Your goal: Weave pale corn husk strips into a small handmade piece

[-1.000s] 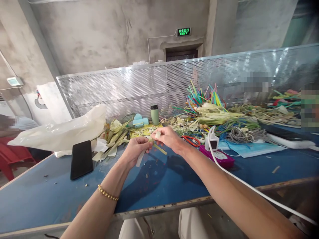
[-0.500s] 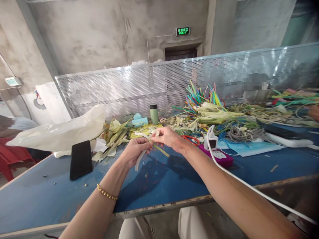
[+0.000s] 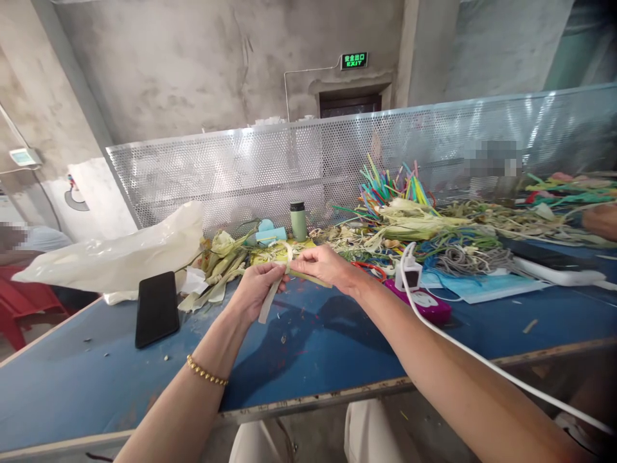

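Observation:
My left hand (image 3: pixel 264 286) and my right hand (image 3: pixel 322 265) meet above the blue table, fingertips almost touching. Both pinch pale, flat husk-like strips (image 3: pixel 270 303). One end hangs below my left fingers, and a greenish end (image 3: pixel 313 278) sticks out to the right under my right hand. A short curled piece (image 3: pixel 289 249) stands up between the fingertips. Where the strips cross is partly covered by my fingers. Just behind lies yellow material (image 3: pixel 255 258) with a pile of leafy husks (image 3: pixel 222 257) to its left.
A black phone (image 3: pixel 157 310) and a large plastic bag (image 3: pixel 120 251) lie left. Behind stand a green bottle (image 3: pixel 298 222) and coloured stems (image 3: pixel 393 186). On the right are a purple power strip (image 3: pixel 434 310) with a white cable, grey cords (image 3: pixel 475 257) and another person's hand (image 3: pixel 600 222).
The upper strip end, which pointed left, now curls upright between my fingertips. My right fingers have shifted slightly and straightened. The other person's hand at right has moved further into view.

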`<state>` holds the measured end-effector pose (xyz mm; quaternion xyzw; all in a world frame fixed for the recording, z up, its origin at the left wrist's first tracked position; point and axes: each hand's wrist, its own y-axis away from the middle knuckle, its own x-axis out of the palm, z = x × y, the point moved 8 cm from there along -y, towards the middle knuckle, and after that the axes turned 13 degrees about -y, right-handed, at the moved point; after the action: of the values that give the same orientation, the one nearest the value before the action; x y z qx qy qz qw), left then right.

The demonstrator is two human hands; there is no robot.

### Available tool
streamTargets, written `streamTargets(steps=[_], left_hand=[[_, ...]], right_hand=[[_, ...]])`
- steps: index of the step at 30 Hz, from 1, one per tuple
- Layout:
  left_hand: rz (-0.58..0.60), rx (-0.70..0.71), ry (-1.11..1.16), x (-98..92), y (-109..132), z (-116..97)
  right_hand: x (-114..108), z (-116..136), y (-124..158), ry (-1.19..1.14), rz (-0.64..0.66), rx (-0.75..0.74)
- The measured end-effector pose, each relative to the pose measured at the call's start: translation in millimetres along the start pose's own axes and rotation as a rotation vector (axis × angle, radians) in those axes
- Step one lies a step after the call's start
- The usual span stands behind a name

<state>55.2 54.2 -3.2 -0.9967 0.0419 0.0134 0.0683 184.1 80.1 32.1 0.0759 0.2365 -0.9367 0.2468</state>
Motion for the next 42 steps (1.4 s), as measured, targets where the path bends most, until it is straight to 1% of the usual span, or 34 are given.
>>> streamTargets(steps=[2,5,7,11,14,23,30,34,38,42], left_hand=[[0.028,0.018,0.010,1.1,-1,-1],[0.087,0.049,0.033,5.2,-1,-2],[0.104,0.059,0.045,6.5,0,-4],[0.089,0.017,0.068,5.4,0,-2],[0.088,-0.024,0.107,5.1,0,0],[0.070,-0.086,0.169,3.2,1,3],[0.040,-0.023,0.070,2.2,1,0],[0.013,-0.011,0.016,0.2,-1,1],[0.035,0.020,0.008,2.3,-1,-1],[-0.003,0.087,-0.051,0.8,0,-5]], right_hand=[[5,-4,0,-0.019,0.034,0.019],[6,-8,-1,-0.060,0.023,0.042],[6,-7,-1,-0.047,0.016,0.031],[4,0,1,0.023,0.002,-0.011],[1,4,2,0.054,-0.027,-0.010],[-4,5,1,0.140,-0.040,-0.033],[6,-1,4,0.088,0.019,0.036],[7,6,3,0.177,-0.011,-0.045],[6,10,4,0.217,-0.024,-0.028],[2,14,4,0.241,-0.045,-0.051]])
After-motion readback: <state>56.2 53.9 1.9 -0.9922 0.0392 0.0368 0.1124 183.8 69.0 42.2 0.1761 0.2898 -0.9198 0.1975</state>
